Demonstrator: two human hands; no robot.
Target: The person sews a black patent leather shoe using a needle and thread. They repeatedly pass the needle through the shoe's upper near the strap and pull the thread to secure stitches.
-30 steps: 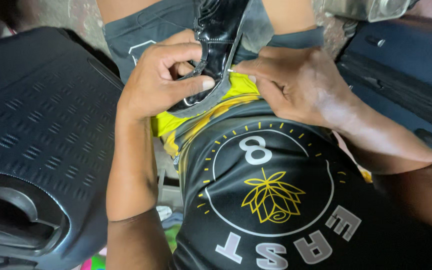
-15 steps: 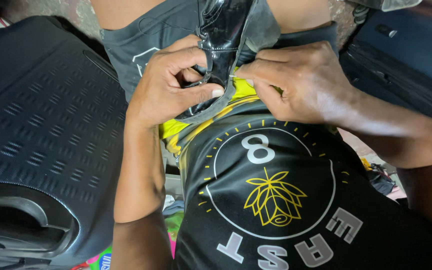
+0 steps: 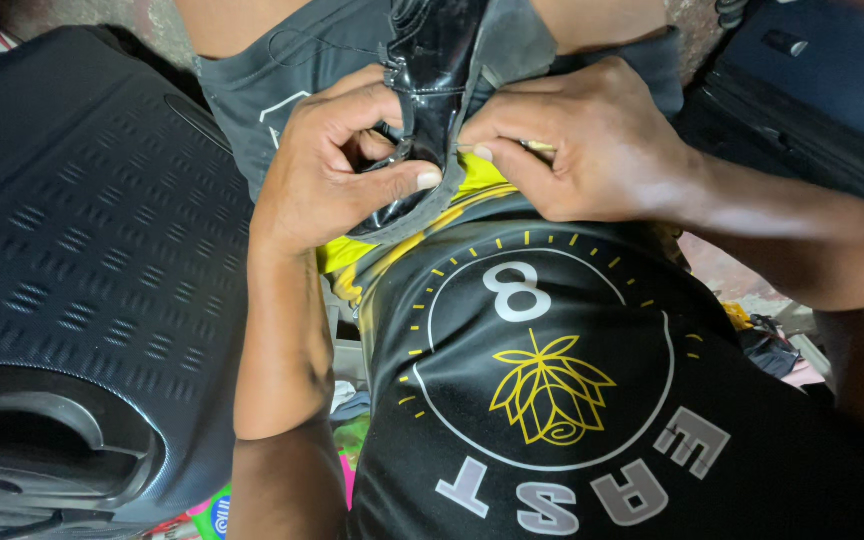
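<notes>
While the left hand (image 3: 337, 175) pinches the glossy, creased black leather shoe (image 3: 432, 90) held against the lap, the right hand (image 3: 582, 140) curls closed on its edge beside a yellow fabric strip (image 3: 472, 180). A ribbed, hard black suitcase (image 3: 62, 260) lies just left.

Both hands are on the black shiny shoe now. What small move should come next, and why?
Probably pull the right hand outward a little: its fingertips pinch at the shoe's edge, while the left hand braces the glossy upper with its thumb across it. What it pinches is too small to tell.
</notes>
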